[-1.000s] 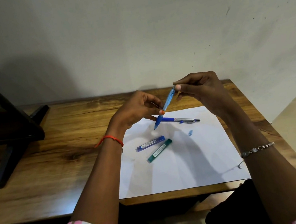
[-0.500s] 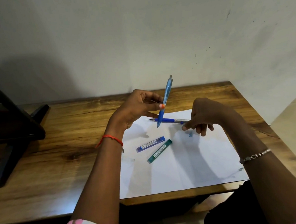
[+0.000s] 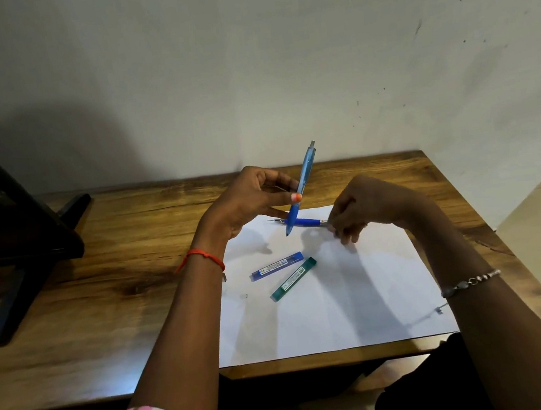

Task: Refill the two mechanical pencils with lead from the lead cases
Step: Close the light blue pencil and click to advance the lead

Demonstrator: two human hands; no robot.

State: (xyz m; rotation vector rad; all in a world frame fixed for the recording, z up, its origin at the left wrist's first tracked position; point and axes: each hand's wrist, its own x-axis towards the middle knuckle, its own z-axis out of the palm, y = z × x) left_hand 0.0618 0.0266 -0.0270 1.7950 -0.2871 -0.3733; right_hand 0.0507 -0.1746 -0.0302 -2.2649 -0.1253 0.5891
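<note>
The translucent light-blue pencil [image 3: 303, 181] tilts tip-down above the paper [image 3: 355, 296], pinched in the left hand [image 3: 245, 204]. The dark-blue pencil [image 3: 307, 222] lies on the paper, its rear end hidden under the right hand [image 3: 363, 208], whose fingers [image 3: 345, 227] are curled. I cannot tell if they grip anything. Two lead cases [image 3: 277, 266] lie nearby.

Lt-blue pencil [image 3: 306, 167] near-upright, tip down; dk-blue pencil [image 3: 307, 222] flat; blue case [image 3: 277, 266], green case [image 3: 293, 279] lying adjacent.
</note>
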